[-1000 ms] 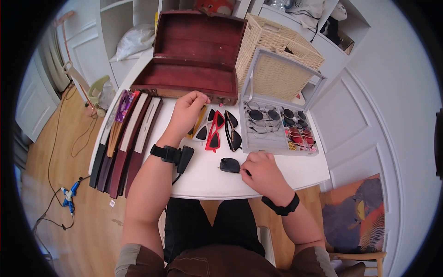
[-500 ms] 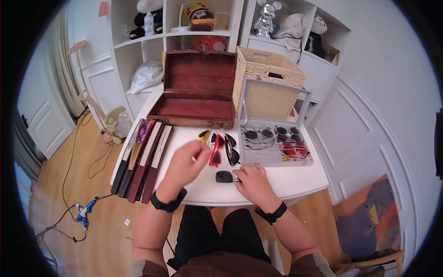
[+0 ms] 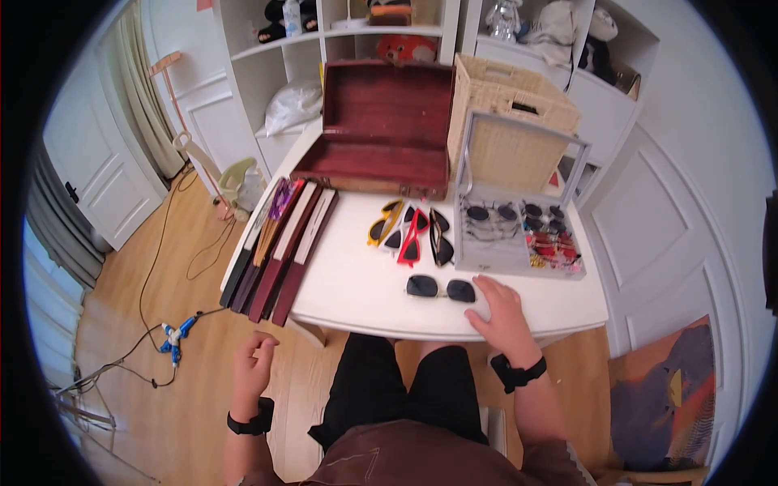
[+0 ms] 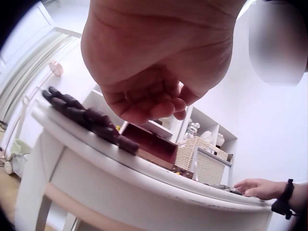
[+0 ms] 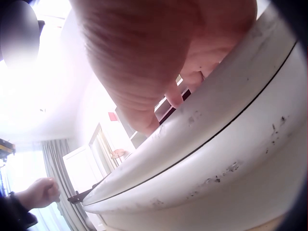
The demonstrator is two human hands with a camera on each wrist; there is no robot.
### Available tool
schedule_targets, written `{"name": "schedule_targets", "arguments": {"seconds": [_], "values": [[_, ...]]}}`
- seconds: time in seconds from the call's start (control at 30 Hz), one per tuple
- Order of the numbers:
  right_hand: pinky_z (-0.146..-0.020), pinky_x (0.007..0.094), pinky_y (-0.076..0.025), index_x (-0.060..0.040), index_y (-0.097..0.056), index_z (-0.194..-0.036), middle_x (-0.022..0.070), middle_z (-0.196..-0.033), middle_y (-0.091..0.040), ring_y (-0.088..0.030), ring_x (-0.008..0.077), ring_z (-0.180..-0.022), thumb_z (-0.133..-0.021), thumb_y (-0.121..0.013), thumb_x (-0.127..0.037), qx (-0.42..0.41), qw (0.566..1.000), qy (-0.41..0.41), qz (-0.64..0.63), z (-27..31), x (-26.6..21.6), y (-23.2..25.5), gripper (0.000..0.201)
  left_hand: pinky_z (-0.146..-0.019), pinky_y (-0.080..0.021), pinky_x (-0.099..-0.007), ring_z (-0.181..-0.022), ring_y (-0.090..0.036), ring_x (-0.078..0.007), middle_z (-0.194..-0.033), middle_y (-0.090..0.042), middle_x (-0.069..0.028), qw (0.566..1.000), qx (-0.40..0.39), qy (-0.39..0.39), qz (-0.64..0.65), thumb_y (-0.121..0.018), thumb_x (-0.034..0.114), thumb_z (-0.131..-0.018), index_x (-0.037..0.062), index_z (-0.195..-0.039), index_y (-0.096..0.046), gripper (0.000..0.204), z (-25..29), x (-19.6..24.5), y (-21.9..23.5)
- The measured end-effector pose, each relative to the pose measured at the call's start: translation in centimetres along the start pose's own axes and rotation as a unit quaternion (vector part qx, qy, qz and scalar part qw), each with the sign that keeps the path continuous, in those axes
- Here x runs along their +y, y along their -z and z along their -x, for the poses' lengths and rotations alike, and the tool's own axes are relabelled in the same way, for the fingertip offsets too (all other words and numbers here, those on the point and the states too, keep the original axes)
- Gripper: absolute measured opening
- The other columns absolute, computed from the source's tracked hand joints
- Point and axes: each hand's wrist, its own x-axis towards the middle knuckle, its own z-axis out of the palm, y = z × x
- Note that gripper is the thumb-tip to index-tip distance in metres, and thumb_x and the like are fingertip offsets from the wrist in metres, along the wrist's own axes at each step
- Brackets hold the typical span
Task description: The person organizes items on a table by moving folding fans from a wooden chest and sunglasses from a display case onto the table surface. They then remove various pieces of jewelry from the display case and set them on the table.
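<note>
A pair of square, dark-lensed sunglasses (image 3: pixel 461 291) lies near the front of the white table (image 3: pixel 365 312). My right hand (image 3: pixel 504 314) rests at its right end, fingers loosely extended and fingertips right beside the lens. Off the table's front left edge hangs my left hand (image 3: pixel 254 364), its fingers loosely curled around nothing. Behind the square pair stand other sunglasses in a row: yellow (image 3: pixel 386 222), white (image 3: pixel 395 240), red (image 3: pixel 413 236) and black (image 3: pixel 441 236). In the right wrist view the tabletop edge and palm hide the sunglasses.
An open dark red case (image 3: pixel 387 150) stands at the back, beside a woven basket (image 3: pixel 519 134). A grey lidded box (image 3: pixel 485 261) holding several glasses sits open at right. Long, narrow dark red and black things (image 3: pixel 279 271) lie side by side at left.
My left hand has drawn back from over the table to below its left front edge. My right hand has let go of the square sunglasses, whose two lenses now both show. The head view has shifted.
</note>
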Motion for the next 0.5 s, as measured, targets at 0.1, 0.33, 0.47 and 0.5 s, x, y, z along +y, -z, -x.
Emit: {"name": "schedule_targets", "arguments": {"seconds": [0.1, 0.33, 0.47, 0.5], "values": [[-0.112, 0.0481, -0.036, -0.0070, -0.057, -0.141, 0.0155, -0.142, -0.060, -0.054, 0.0318, -0.134, -0.087, -0.074, -0.020, 0.000, 1.000, -0.004, -0.009, 0.1, -0.6, 0.5, 0.059, -0.079, -0.049, -0.0304, -0.085, -0.063, -0.0147, -0.089, -0.069, -0.0067, 0.999, 0.014, 0.040, 0.019, -0.059, 0.010, -0.103, -0.0017, -0.092, -0.067, 0.018, 2.1, -2.0, 1.2], [-0.105, 0.0451, -0.038, -0.0078, -0.062, -0.133, 0.0099, -0.126, -0.065, -0.059, 0.0281, -0.121, -0.087, -0.073, -0.016, -0.007, 1.000, -0.008, 0.023, 0.8, -2.0, 0.7, 0.048, -0.072, -0.051, -0.0356, -0.078, -0.067, -0.0292, -0.083, -0.069, -0.0142, 0.990, -0.047, -0.132, 0.007, -0.065, 0.003, -0.094, 0.0000, -0.089, -0.068, 0.007, 0.4, 4.3, -5.4], [-0.102, 0.0442, -0.040, -0.0085, -0.066, -0.125, 0.0079, -0.117, -0.066, -0.059, 0.0269, -0.117, -0.086, -0.075, -0.017, -0.005, 1.000, 0.001, 0.029, 1.1, -3.6, 0.5, 0.041, -0.078, -0.050, -0.0409, -0.084, -0.063, -0.0322, -0.085, -0.066, -0.0106, 0.945, -0.136, -0.295, -0.029, -0.071, 0.008, -0.089, 0.0039, -0.090, -0.070, 0.004, -3.7, 7.6, -11.1], [-0.101, 0.0439, -0.040, -0.0088, -0.067, -0.123, 0.0075, -0.116, -0.066, -0.060, 0.0264, -0.117, -0.085, -0.075, -0.017, -0.012, 1.000, 0.004, 0.028, 1.0, -4.1, 0.5, 0.040, -0.078, -0.050, -0.0409, -0.084, -0.063, -0.0322, -0.085, -0.066, -0.0106, 0.945, -0.134, -0.297, -0.026, -0.071, 0.008, -0.089, 0.0039, -0.090, -0.070, 0.004, -4.7, 8.1, -12.2]]}}
